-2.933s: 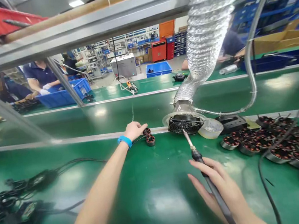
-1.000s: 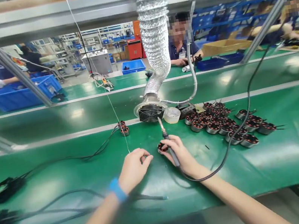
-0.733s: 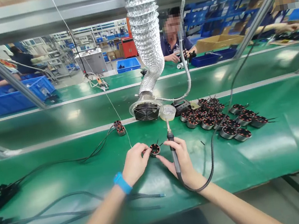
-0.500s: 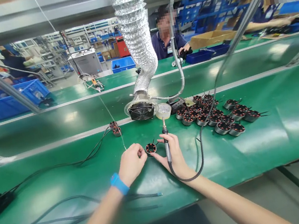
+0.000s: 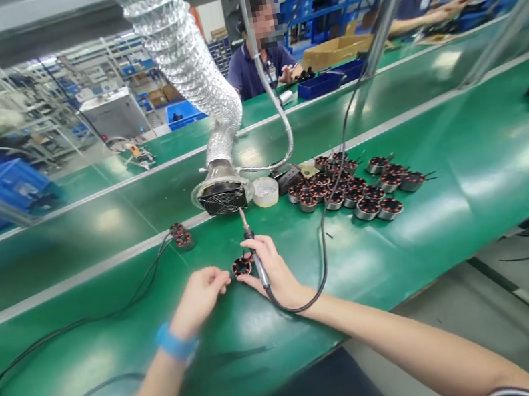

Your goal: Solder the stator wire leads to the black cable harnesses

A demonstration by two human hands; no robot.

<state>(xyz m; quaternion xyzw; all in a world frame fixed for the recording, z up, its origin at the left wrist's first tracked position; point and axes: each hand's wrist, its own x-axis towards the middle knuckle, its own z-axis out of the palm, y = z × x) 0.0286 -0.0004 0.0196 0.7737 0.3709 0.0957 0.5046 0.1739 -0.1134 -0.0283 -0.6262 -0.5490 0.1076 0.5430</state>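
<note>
My right hand [image 5: 282, 279] is wrapped round a soldering iron [image 5: 260, 267], its tip pointing up and away from me. The thumb and a finger of that hand also hold a small round motor part [image 5: 242, 268] with copper windings. Close to the left side of this part, my left hand [image 5: 199, 298] is closed in a pinch. A thin solder wire [image 5: 164, 240] comes down from above to this hand; its end between the fingers is hidden. Behind the iron stand a fume extractor fan [image 5: 222, 198] and a pale round tub [image 5: 265, 192].
Several motor parts [image 5: 334, 198] stand grouped at the right, and a small stack with black cables [image 5: 182, 237] is at the left. The iron's cord [image 5: 325, 262] loops beside my right forearm. Across the bench, a person [image 5: 253, 68] sits near blue trays [image 5: 321, 85].
The camera view has swung to the right, so the bench appears shifted left. The motor part is now tilted in my right fingers, and the iron leans more to the left.
</note>
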